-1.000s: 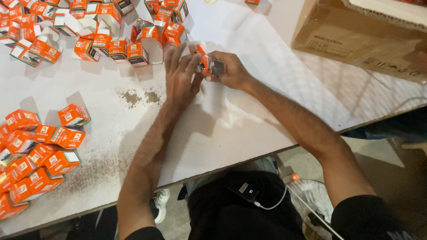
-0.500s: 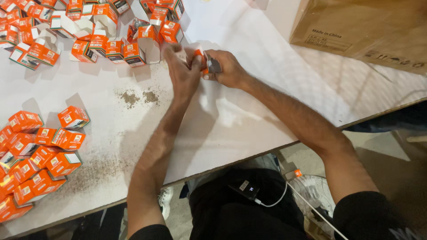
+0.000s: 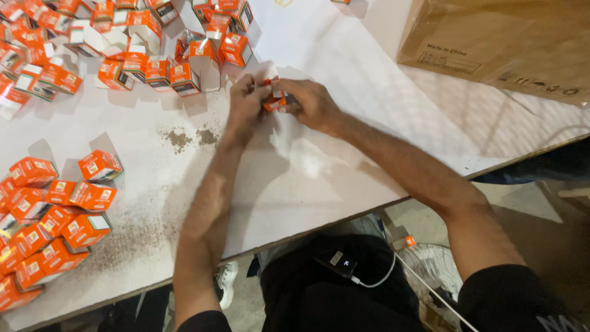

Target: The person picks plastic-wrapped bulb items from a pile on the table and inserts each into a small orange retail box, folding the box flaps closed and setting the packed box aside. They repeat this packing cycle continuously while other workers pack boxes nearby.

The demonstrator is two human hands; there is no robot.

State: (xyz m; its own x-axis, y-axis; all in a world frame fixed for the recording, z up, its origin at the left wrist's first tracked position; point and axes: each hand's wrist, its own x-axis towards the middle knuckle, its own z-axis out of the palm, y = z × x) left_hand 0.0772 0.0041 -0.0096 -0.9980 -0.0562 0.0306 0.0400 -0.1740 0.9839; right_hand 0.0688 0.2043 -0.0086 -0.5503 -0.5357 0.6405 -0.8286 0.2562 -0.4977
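A small orange and white box (image 3: 275, 97) is being held between both hands above the white table (image 3: 344, 80), its white flap end showing between the fingertips and most of its body hidden by them.

Far left of that box, a pile of closed orange boxes (image 3: 52, 215) is lying near the table's edge; roughly fifteen are showing, though some are running out of the picture. Up and to the left of the held box, a spread of open-flapped boxes (image 3: 132, 43) is covering the table's far side, too many and too overlapped to count exactly. Two patches of dark grit (image 3: 190, 138) are lying just left of the hands.

The left hand (image 3: 246, 101) is pinching the box's left side; the right hand (image 3: 312, 103) is clasping its right side. To the right, one large brown carton (image 3: 498, 43) is sitting well apart.
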